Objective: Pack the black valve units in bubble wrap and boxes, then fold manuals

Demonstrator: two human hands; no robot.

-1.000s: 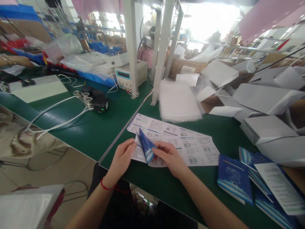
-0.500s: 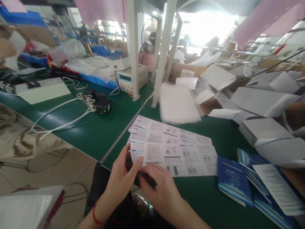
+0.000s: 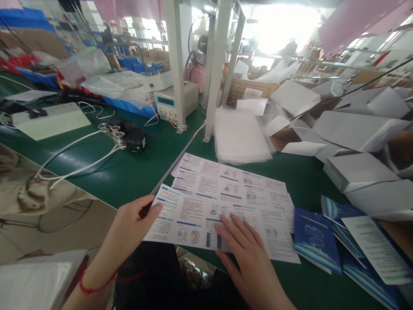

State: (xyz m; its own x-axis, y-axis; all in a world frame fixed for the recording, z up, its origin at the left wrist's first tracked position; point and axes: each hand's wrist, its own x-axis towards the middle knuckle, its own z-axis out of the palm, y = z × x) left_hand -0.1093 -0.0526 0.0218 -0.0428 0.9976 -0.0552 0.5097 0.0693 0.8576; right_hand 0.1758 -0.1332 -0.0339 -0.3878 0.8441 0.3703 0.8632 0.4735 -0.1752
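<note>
A printed instruction sheet (image 3: 193,215) lies unfolded at the near edge of the green table (image 3: 135,172), partly over a second printed sheet (image 3: 226,176) behind it. My left hand (image 3: 129,226) pinches the near sheet's left edge, thumb on top. Flat on the sheet's lower right part rests my right hand (image 3: 247,249), fingers stretched out. A red string circles my left wrist.
Folded blue booklets (image 3: 318,239) lie in a pile at the right. White boxes (image 3: 358,172) and a stack of clear bags (image 3: 240,135) sit behind. A black device (image 3: 135,140) with white cables, a power supply (image 3: 167,103) and white posts stand at left and centre.
The sheet was partly folded with its blue side showing; now it is spread open. It slid toward me, and my right hand went from gripping it to lying flat on it.
</note>
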